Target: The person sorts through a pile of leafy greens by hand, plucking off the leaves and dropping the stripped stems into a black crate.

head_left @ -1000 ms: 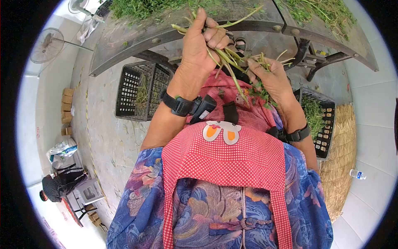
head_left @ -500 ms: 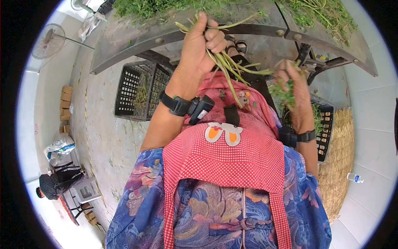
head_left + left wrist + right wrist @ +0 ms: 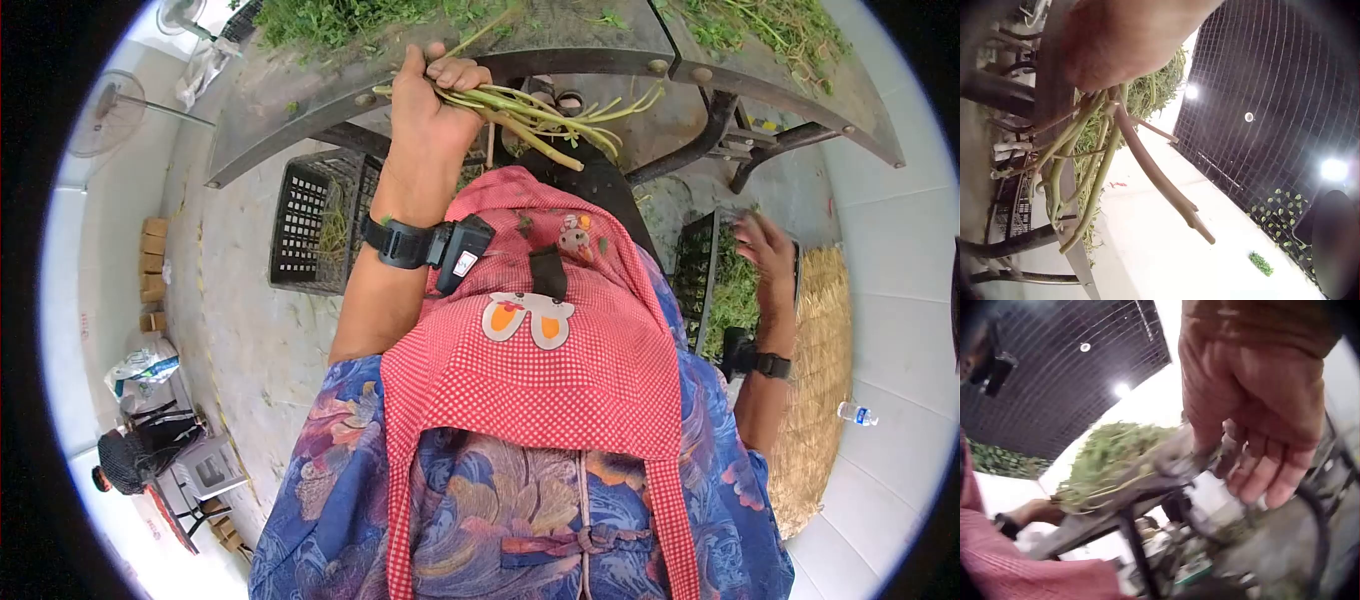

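Observation:
In the head view the left hand [image 3: 436, 110] grips a bunch of leafless green stems [image 3: 530, 112] in front of the table edge. The left wrist view shows the stems [image 3: 1099, 169] hanging out below that hand [image 3: 1125, 44], one thick brownish stem among them. Over the black crate [image 3: 712, 270] at the right, the right hand [image 3: 768, 252] has its fingers loosely spread with nothing between them. Green leaves [image 3: 737, 290] lie in that crate. Seen close in the right wrist view, the right hand [image 3: 1254, 419] holds nothing.
A dark table [image 3: 330, 85] carries piles of greens [image 3: 345, 22] at the left and more greens [image 3: 775, 40] at the right. Another black crate [image 3: 300, 225] with stems stands on the floor at the left. A straw mat [image 3: 815, 400] and a bottle [image 3: 857, 413] are at the right.
The right hand has left the stems, moved right and down to the crate and let go of its leafy piece. The left hand has shifted slightly left and down with its stems.

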Demonstrator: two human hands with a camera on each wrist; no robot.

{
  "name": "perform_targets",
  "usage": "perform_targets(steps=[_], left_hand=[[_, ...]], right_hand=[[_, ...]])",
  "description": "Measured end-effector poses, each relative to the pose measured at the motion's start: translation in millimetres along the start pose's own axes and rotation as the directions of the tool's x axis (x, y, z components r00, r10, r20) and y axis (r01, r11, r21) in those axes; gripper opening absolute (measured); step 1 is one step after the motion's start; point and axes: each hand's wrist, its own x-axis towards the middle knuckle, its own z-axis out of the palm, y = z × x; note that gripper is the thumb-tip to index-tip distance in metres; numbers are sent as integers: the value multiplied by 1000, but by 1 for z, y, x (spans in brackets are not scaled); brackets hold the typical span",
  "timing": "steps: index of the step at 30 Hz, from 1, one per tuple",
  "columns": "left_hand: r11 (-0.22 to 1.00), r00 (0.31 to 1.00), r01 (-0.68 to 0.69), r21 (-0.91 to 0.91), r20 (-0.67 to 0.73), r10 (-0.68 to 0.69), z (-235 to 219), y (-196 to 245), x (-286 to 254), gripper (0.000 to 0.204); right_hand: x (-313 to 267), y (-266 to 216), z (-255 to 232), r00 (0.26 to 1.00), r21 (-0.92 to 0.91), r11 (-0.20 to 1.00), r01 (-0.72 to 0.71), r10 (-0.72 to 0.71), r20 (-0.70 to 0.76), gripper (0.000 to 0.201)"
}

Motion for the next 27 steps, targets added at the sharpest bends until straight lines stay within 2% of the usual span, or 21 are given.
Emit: perform_targets(steps=[1, 2, 4, 6, 7, 9, 10, 12, 15, 16, 17, 18, 19, 20, 21, 22, 23, 24, 25, 26, 27], left_hand=[[1000, 999, -28, -14, -30, 27, 4, -3, -2, 38], [998, 997, -56, -28, -59, 54, 6, -5, -4, 39], [998, 998, -60, -30, -33, 59, 8, -8, -4, 39], [997, 998, -65, -36, -10, 64, 9, -11, -7, 40], [998, 998, -62, -34, 9, 62, 10, -13, -9, 40], [998, 998, -54, -30, 39, 55, 13, -16, -12, 40], [998, 999, -47, -35, 13, 48, 14, -18, -14, 39], [998, 998, -45, -38, -41, 43, 16, -22, -15, 40], [999, 1000, -3, -45, -10, 3, 9, -18, -14, 39], [998, 1000, 9, -69, -16, -10, 10, -18, -14, 38], [997, 1000, 14, -70, -13, -15, 11, -20, -15, 38], [999, 998, 37, -19, -56, -38, 11, -23, -17, 38], [998, 993, 61, 30, -99, -58, 13, -25, -18, 38], [993, 990, 108, 48, -98, -103, 5, -27, -15, 39], [993, 989, 113, 45, -97, -109, 4, -27, -13, 39], [994, 992, 97, 40, -84, -94, 4, -26, -13, 39], [996, 994, 82, 34, -71, -80, 6, -25, -13, 39], [998, 997, 41, 56, -61, -38, 11, -22, -14, 39], [998, 997, 42, 48, -60, -39, 12, -21, -14, 39], [998, 999, 49, 42, -5, -49, 12, -20, -14, 39], [998, 997, 57, 40, 50, -59, 13, -19, -14, 39]], right_hand=[[-9, -22, 34, 980, 85, 996, 16, -32, 194, 42], [-17, -42, 66, 923, 171, 985, 15, -79, 377, 44], [-23, -70, 111, 728, 124, 990, 64, -131, 673, 44], [-25, -92, 142, 676, 246, 969, 28, -200, 710, 38], [-21, -93, 151, 676, 249, 968, 30, -203, 709, 38], [-11, -95, 165, 761, 511, 831, -222, -180, 623, 25], [-11, -100, 170, 770, 572, 782, -249, -197, 606, 24], [-4, -95, 176, 774, 603, 759, -246, -221, 594, 23], [-2, -93, 175, 796, 642, 732, -228, -239, 556, 15], [-4, -94, 171, 771, 460, 887, -28, -274, 575, 13], [-7, -96, 168, 740, 241, 953, 181, -294, 605, 14], [-12, -98, 165, 758, 100, 949, 297, -299, 580, 14], [-11, -98, 162, 759, 98, 949, 299, -299, 578, 14], [-8, -95, 155, 750, -58, 872, 486, -382, 540, 13], [-4, -90, 147, 723, -223, 742, 632, -462, 513, 12], [4, -80, 139, 709, -367, 616, 697, -512, 485, 9], [7, -71, 129, 714, -375, 617, 691, -507, 483, 9], [10, -64, 118, 824, -333, 778, 533, -388, 412, 14], [13, -57, 108, 904, -270, 897, 349, -246, 349, 19], [15, -52, 100, 927, -44, 979, 198, -173, 332, 28], [18, -49, 95, 928, -46, 980, 196, -170, 331, 28]])
